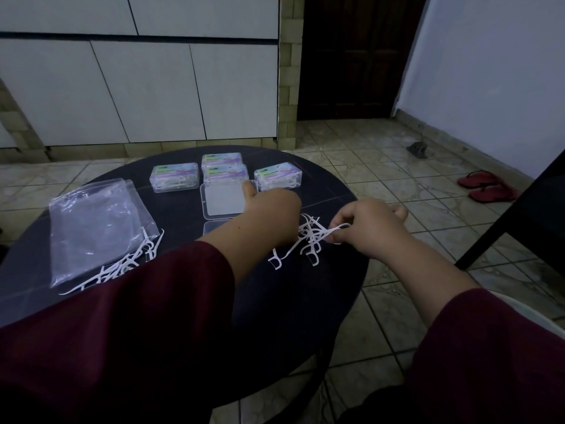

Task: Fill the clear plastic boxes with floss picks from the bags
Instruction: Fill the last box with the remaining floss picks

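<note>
An open clear plastic box (222, 202) lies at the middle of the round dark table (305, 301), its lower half partly hidden by my left forearm. My left hand (272, 209) rests over the box's right edge, thumb up, fingers curled down toward a heap of white floss picks (307, 240). My right hand (367, 228) pinches one floss pick (339, 229) at the heap's right side. Clear plastic bags (97, 228) lie at the left, with more floss picks (122, 264) spilling from under them.
Several closed, filled boxes stand at the back of the table: one on the left (174, 177), a stack of two in the middle (224, 168), one on the right (278, 175). Red sandals (486, 186) sit on the tiled floor. A dark frame (519, 215) slants at the right.
</note>
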